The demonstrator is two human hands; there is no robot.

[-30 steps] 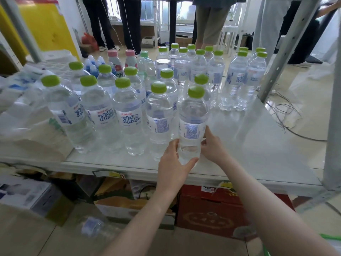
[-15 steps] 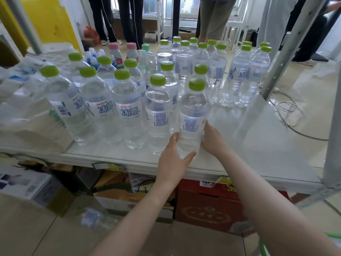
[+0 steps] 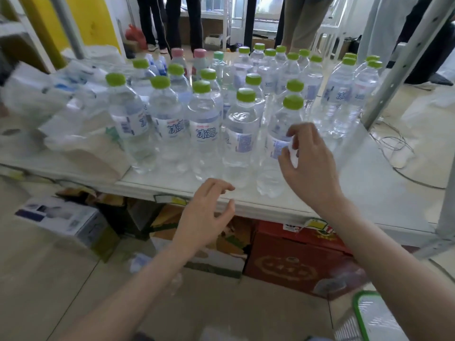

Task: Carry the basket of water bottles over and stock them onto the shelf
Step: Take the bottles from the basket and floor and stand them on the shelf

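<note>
Several clear water bottles with green caps stand in rows on the white shelf (image 3: 384, 193). The nearest bottle (image 3: 275, 141) stands at the right end of the front row, close to the shelf's front edge. My right hand (image 3: 307, 163) hovers just in front of it, fingers curled apart, holding nothing. My left hand (image 3: 204, 215) hangs lower, in front of the shelf edge, fingers spread and empty. The green rim of the basket (image 3: 359, 313) shows at the bottom right corner.
Crumpled plastic bags and paper (image 3: 81, 134) lie on the shelf's left part. A grey upright post (image 3: 403, 62) rises at the right. Under the shelf sit a red carton (image 3: 293, 262) and a white box (image 3: 64, 217). People's legs stand beyond the shelf.
Both hands have let go of the nearest bottle and drawn back towards me; the left hand dropped below the shelf edge. The bottle stays standing in the front row.
</note>
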